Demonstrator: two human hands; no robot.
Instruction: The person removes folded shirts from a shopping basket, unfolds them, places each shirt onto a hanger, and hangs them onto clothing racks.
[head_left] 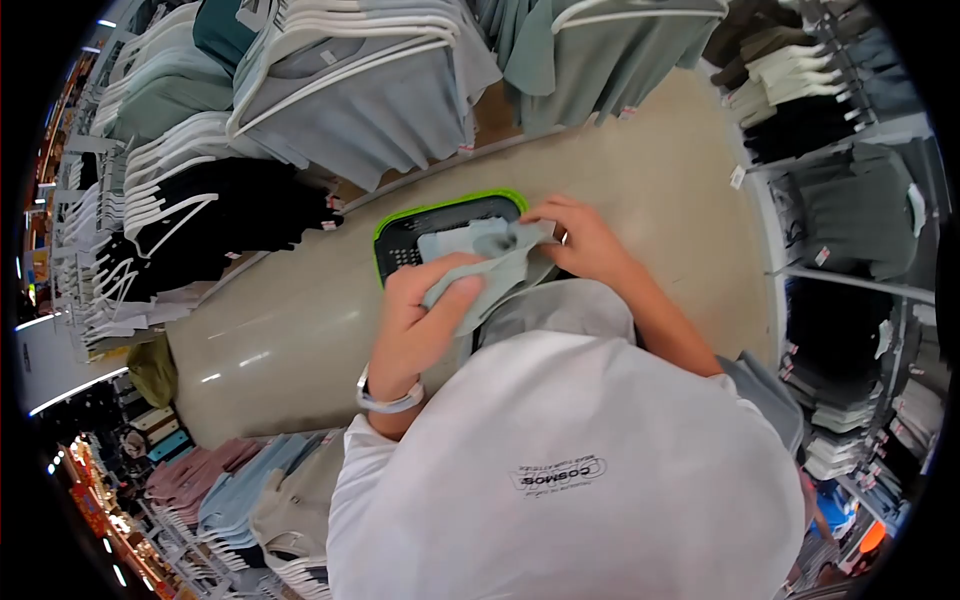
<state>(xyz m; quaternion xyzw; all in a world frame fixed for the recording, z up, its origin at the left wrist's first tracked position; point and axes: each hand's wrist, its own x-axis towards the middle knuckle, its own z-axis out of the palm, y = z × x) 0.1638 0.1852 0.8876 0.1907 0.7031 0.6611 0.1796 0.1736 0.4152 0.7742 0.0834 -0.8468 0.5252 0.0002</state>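
Observation:
A light grey-green garment (pixel 497 283) is held up in front of the white shirt I wear. My left hand (pixel 425 305), with a band at its wrist, grips the garment's near left side between thumb and fingers. At the garment's upper right edge, my right hand (pixel 583 238) pinches the cloth with its fingertips. Beyond and below both hands is a dark basket with a bright green rim (pixel 440 203); pale blue cloth (pixel 445 243) shows inside it. The garment hides part of the basket.
Grey garments on white hangers (pixel 350 110) hang ahead, black ones (pixel 225 215) at the left. Racks with folded and hanging clothes (pixel 855 215) line the right side. Pink and blue garments (pixel 255 485) hang at the lower left. A pale shiny floor (pixel 270 340) runs between.

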